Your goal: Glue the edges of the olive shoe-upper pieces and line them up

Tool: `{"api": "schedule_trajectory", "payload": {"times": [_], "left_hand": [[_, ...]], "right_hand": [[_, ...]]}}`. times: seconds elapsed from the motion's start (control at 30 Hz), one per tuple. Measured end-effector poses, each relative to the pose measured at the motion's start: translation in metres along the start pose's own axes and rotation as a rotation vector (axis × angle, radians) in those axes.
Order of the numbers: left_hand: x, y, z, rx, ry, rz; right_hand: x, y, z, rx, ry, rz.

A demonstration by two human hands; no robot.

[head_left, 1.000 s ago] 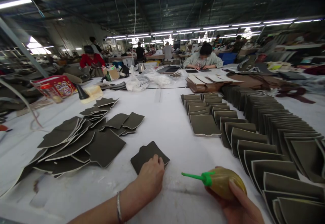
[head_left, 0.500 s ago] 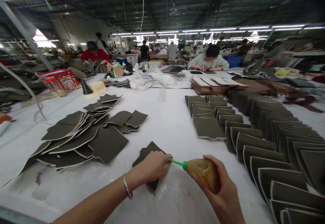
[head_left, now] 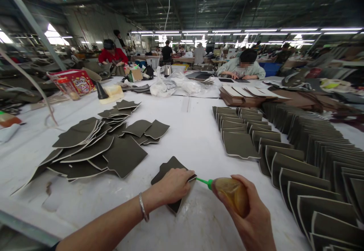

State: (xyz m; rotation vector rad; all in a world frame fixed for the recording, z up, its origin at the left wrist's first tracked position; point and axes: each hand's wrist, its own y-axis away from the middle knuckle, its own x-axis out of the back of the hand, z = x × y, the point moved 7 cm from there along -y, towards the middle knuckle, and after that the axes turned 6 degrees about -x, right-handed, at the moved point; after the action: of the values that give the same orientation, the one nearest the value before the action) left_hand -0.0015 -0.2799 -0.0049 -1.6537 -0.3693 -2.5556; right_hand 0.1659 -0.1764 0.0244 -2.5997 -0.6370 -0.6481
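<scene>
A narrow, shiny, silver-coloured bangle [head_left: 143, 207] circles the wrist of the left hand [head_left: 174, 184]. That forearm [head_left: 110, 226] is bare down from a dark sleeve edge [head_left: 53, 247], just showing beside the tabletop's [head_left: 196, 137] near edge. The right hand [head_left: 253, 213] is ungloved.

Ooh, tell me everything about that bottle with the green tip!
The bottle is rounded, amber and partly see-through, like plastic. The right hand holds it sideways over the white table. Its thin green nozzle points left to the edge of a dark piece; whether the tip touches, I can't tell.
</scene>
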Motion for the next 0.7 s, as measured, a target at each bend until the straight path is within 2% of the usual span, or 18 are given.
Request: {"api": "schedule_trajectory", "payload": {"times": [0.13, 0.27, 0.47, 0.6, 0.7], "left_hand": [[-0.002, 0.001, -0.004, 0.066, 0.014, -0.004], [-0.001, -0.001, 0.000, 0.028, 0.001, 0.008], [0.002, 0.000, 0.002, 0.008, 0.046, 0.040], [0.001, 0.003, 0.000, 0.021, 0.054, 0.038], [0.000, 0.004, 0.000, 0.025, 0.053, 0.045]], "right_hand": [[-0.001, 0.000, 0.000, -0.043, -0.026, -0.024], [-0.002, 0.000, 0.004, -0.107, -0.052, -0.057], [0.000, -0.003, 0.009, -0.092, -0.055, -0.029], [-0.004, -0.001, 0.017, -0.167, -0.125, -0.083], [-0.002, -0.002, 0.021, -0.192, -0.167, -0.070]]}}
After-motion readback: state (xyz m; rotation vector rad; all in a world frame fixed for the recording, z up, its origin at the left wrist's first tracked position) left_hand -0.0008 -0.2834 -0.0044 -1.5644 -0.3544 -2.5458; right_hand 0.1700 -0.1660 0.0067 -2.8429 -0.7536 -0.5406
